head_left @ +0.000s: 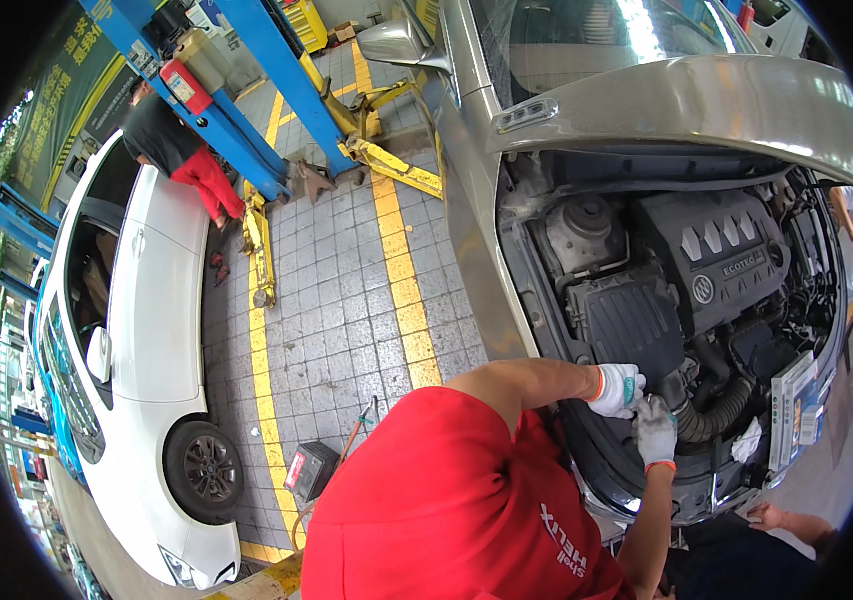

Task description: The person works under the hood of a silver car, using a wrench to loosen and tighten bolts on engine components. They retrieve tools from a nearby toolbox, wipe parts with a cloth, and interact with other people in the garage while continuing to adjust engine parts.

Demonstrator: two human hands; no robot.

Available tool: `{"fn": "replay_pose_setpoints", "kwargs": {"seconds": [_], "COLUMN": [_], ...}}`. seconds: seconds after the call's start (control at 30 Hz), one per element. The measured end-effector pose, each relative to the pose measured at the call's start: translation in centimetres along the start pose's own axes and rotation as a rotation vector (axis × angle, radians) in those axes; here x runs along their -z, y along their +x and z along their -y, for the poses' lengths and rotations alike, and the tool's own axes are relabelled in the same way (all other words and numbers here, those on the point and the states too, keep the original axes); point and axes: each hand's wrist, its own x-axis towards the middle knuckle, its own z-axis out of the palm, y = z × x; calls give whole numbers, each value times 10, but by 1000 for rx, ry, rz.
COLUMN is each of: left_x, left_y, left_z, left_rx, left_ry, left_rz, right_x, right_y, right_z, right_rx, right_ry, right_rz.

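Both my hands, in white work gloves with orange cuffs, meet over the front of an open engine bay point(596, 455). My left hand point(616, 390) is closed beside the front edge of the ribbed black air filter box point(634, 325). Just below it, my right hand point(656, 432) has its fingers bent and pressed together, almost touching the left. Whatever lies between the fingers is too small or hidden to make out. A corrugated black intake hose point(721, 412) curves close to my right hand. The black engine cover point(714, 250) lies farther off.
The grey car's raised hood point(706, 105) arches above the bay. A white-and-blue flat box point(794, 412) and a crumpled white cloth point(746, 440) sit at its front edge. Another person's forearm point(796, 522) reaches in nearby. Leftward are a black case point(312, 470), a lift post point(291, 80) and a white car point(156, 300).
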Motion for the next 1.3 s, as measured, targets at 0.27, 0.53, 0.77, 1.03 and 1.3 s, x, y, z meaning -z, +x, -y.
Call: {"fn": "replay_pose_setpoints", "kwargs": {"seconds": [0.27,0.53,0.77,1.03,1.3], "left_x": [4,13,15,41,-5], "left_y": [-1,2,-2,16,-7], "left_z": [2,-6,-8,-7,29], "left_rx": [5,138,158,70,19], "left_ry": [-17,-73,-6,-50,32], "left_rz": [68,182,304,448,345], "right_x": [30,27,16,23,18], "right_y": [5,6,10,7,5], "right_z": [31,69,97,95,111], "right_rx": [345,-56,-713,-544,-716], "right_ry": [-318,268,1091,952,642], "right_rz": [-134,-120,-239,-269,-312]}}
